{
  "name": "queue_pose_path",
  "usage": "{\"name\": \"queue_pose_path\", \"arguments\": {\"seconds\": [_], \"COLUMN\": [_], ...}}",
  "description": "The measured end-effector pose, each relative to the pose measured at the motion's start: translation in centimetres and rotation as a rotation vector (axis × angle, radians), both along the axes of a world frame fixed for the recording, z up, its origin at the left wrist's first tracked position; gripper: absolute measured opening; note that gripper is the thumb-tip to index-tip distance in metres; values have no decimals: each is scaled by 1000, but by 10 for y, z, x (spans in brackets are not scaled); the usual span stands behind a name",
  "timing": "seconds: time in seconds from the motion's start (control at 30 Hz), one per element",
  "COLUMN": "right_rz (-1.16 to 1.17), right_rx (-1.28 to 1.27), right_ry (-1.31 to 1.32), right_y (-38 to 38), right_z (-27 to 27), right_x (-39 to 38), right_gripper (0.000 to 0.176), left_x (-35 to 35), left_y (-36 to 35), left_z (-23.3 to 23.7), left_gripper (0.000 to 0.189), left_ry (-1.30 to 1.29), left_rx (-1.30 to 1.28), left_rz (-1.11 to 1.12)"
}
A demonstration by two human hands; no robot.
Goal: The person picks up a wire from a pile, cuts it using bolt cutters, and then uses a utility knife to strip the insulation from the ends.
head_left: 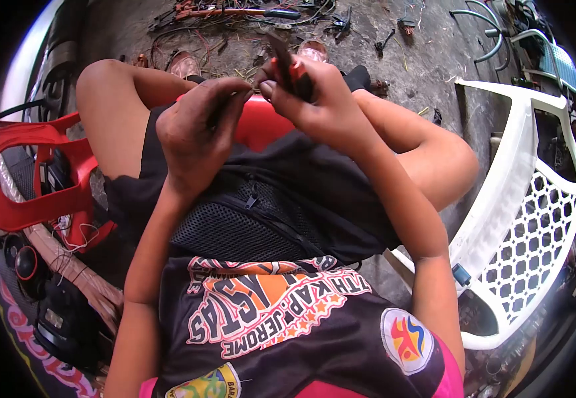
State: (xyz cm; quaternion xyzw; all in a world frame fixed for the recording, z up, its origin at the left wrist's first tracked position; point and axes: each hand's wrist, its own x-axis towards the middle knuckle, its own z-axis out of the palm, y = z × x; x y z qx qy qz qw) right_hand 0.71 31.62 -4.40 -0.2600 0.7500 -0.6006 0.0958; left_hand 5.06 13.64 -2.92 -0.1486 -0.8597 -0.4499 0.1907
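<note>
My right hand (314, 99) is closed around pliers (291, 71) with red and black handles, their dark metal end pointing away from me and blurred. Its thumb and fingertips come close to the fingers of my left hand (198, 129). That left hand is closed in a pinch, its fingertips dark with grime. Whatever lies between them is too small to make out. Both hands are above my lap, over a red plastic surface (259, 126) between my legs.
A white plastic chair (500, 219) lies at my right, and a red plastic chair (29, 199) is at my left. Wires and a bolt cutter-like tool with an orange handle (228, 12) lie on the concrete floor (374, 56) ahead. Black speaker-like parts (26, 262) are at lower left.
</note>
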Motion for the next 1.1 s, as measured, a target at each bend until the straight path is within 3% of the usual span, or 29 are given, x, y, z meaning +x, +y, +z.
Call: {"name": "queue_pose_path", "arguments": {"seconds": [0.03,0.13,0.33,0.67,0.73,1.1], "right_rz": [42,103,165,83,46,43], "right_rx": [-46,-199,-344,-288,-129,-130], "right_ry": [-256,-476,-624,-526,-59,-256], "right_y": [1,0,-1,12,11,19], "right_z": [7,5,10,14,15,15], "right_x": [3,4,8,3,5,8], "right_gripper": [12,15,18,16,12,10], "left_x": [1,1,9,7,7,0], "left_y": [0,-4,-6,-5,-4,2], "left_z": [2,3,7,4,1,4], "left_gripper": [16,16,19,19,19,20], "left_ry": [-1,50,94,146,84,130], "left_rx": [28,27,-25,-86,-1,-65], "left_rz": [-20,-33,-24,-15,-41,-179]}}
